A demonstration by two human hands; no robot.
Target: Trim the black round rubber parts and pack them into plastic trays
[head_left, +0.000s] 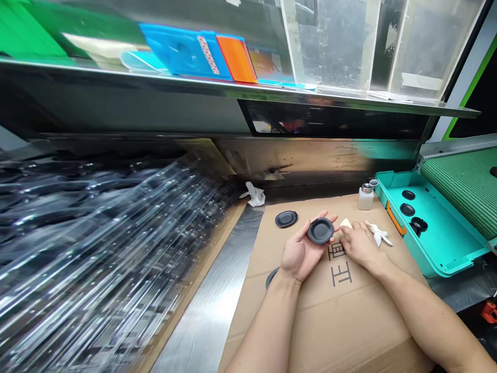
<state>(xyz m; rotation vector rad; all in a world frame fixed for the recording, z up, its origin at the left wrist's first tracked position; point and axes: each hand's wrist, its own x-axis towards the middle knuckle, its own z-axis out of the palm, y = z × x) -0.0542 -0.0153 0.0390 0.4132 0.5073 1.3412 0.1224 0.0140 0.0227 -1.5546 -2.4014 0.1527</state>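
Note:
My left hand [301, 254], palm up, holds a round black plastic cap [321, 230] with a raised rim, gripped by its edge. Just to the right, my right hand [359, 242] is closed with its fingertips on a small cream-white wiping cloth [345, 224], partly hidden by the fingers. A crumpled white cloth [379, 234] lies beside the right hand. Another black cap [286, 219] rests on the cardboard beyond my left hand. A further dark round piece [271, 278] shows partly behind my left wrist.
Brown cardboard [330, 321] covers the bench. Clear plastic trays [116, 248] are stacked at left. A white bottle [365, 198] stands near a teal bin [446, 233] holding several black parts. A green conveyor [462, 173] runs at right; a shelf [272, 93] overhangs the bench.

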